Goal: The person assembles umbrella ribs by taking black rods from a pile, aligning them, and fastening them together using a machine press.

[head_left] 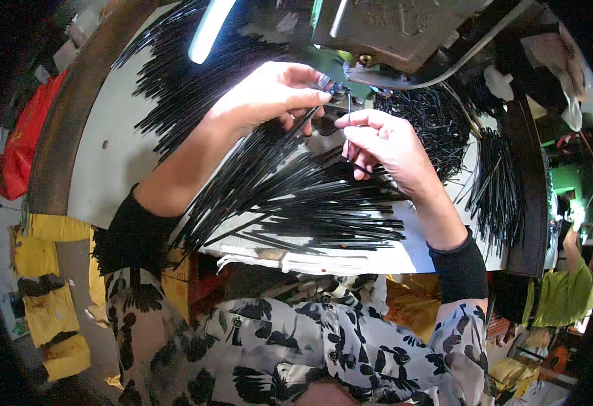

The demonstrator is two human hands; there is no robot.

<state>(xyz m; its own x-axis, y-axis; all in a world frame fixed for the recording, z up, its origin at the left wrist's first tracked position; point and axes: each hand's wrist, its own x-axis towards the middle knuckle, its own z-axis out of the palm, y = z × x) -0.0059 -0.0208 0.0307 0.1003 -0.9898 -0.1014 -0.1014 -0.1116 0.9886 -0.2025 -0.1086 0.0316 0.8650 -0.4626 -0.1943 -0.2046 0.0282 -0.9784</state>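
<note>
My left hand (269, 95) is closed in a pinch at a small dark part of the machine (339, 89); what its fingertips hold is too small to make out. A greyish wrap covers one of its fingertips. Just right of it, my right hand (384, 139) pinches a thin black strip (349, 108) that stands roughly upright between its fingers and the machine. Beneath both hands, a fanned pile of long thin black strips (290, 183) lies across the white tabletop (97, 162).
More black strips (181, 74) lie at the far left, a tangled heap (425, 128) beyond my right hand, and a bundle (493, 183) at the right edge. A lit tube lamp (212, 30) and metal machine housing (398, 30) hang overhead. Another person's green sleeve (567, 291) shows at right.
</note>
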